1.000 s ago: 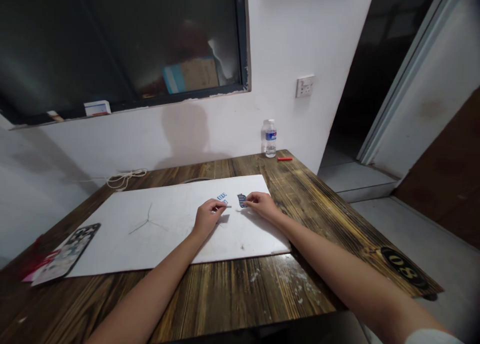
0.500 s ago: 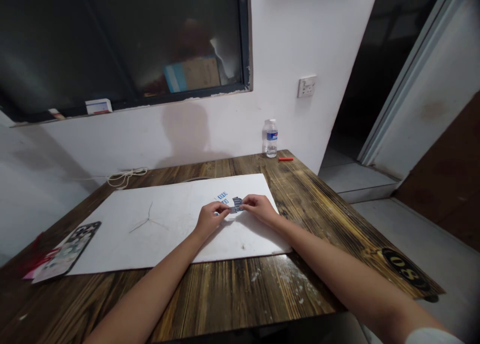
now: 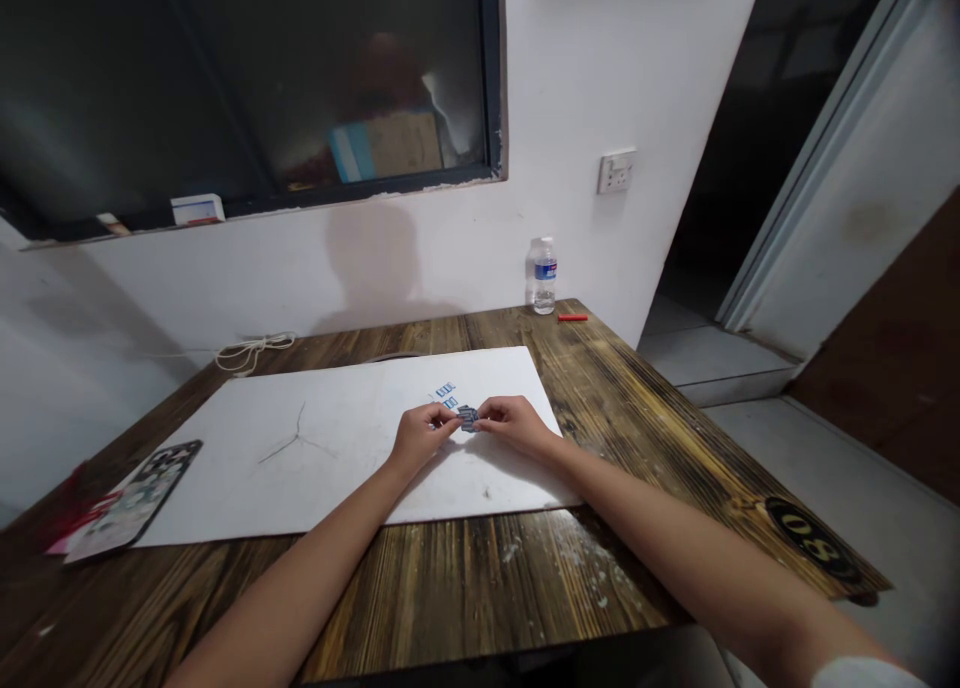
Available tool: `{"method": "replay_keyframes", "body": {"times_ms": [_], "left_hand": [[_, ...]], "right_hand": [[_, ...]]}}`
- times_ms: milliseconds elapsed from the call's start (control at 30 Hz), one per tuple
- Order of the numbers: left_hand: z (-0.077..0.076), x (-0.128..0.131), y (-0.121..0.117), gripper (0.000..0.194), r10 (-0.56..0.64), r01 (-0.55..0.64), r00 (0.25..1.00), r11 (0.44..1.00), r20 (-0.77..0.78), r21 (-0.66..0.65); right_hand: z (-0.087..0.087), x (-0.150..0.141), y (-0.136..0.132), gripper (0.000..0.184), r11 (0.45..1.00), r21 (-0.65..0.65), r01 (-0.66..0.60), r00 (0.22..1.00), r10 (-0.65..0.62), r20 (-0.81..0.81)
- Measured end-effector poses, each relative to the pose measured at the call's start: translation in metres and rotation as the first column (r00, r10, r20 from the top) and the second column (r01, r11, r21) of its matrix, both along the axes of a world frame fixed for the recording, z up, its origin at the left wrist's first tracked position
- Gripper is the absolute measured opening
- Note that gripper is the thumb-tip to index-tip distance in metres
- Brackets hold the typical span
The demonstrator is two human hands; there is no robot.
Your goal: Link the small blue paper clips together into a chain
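**At a dark scorched-grain wooden desk (image 3: pixel 480 588), left hand (image 3: pixel 424 436) and right hand (image 3: pixel 514 425) close on a small blue-and-white printed scrap (image 3: pixel 469 419)**

Fingers of both hands curl inward and meet at the scrap, gripping it between them above the right half of a large white board (image 3: pixel 300 488); whether it touches the board cannot be told. Two smaller blue-printed pieces (image 3: pixel 447 396) lie on the board just beyond the fingertips, one close behind the other. Further left on the board runs a thin, dark branching line (image 3: pixel 296 433). Off the board's near left corner, a smartphone in a black-and-white patterned case (image 3: pixel 133 500) lies flat on a red-and-pink paper (image 3: pixel 75 521) at the desk's edge. At the far end of the desk, a clear plastic water bottle with a blue label (image 3: pixel 544 276) stands upright against the white wall, a slim red stick (image 3: pixel 572 317) lying just beside it. A loose white cord (image 3: pixel 255 346) rests by the wall at the desk's far left. A round black plate marked "08" (image 3: pixel 812 553) sits on the desk's right corner.
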State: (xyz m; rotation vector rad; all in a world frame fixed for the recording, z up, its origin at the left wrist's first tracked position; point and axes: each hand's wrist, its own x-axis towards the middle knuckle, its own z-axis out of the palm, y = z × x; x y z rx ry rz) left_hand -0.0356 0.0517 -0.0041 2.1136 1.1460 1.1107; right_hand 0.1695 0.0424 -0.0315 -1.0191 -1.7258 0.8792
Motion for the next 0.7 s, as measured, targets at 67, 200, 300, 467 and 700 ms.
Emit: {"method": "replay_keyframes", "body": {"times_ms": [67,200,300,467,700], "left_hand": [[0.0014,0.0005,-0.001,0.021,0.0,0.0,1.0,1.0,-0.003,0.002],[0.0026,0.0012,-0.002,0.02,0.005,-0.005,1.0,1.0,-0.007,0.009],[0.0018,0.0009,-0.0016,0.021,0.008,-0.008,1.0,1.0,-0.023,0.01],[-0.0003,-0.0004,0.0,0.021,0.002,-0.002,0.999,1.0,-0.046,0.011],[-0.0032,-0.005,0.0048,0.033,0.225,-0.224,0.974,0.974,-0.032,0.03]], "right_hand": [[0.0016,-0.0008,-0.0016,0.021,1.0,0.008,-0.005,1.0,0.005,0.001],[0.0032,-0.0017,-0.0033,0.023,1.0,0.021,-0.003,1.0,0.002,0.027],[0.0031,-0.0018,-0.0034,0.022,1.0,0.031,0.005,0.998,-0.007,0.055],[0.0019,-0.0012,-0.002,0.019,0.999,0.037,0.039,0.998,-0.04,0.042],[-0.0027,0.0028,0.0047,0.019,0.993,0.012,0.121,0.992,-0.12,-0.043]]}}
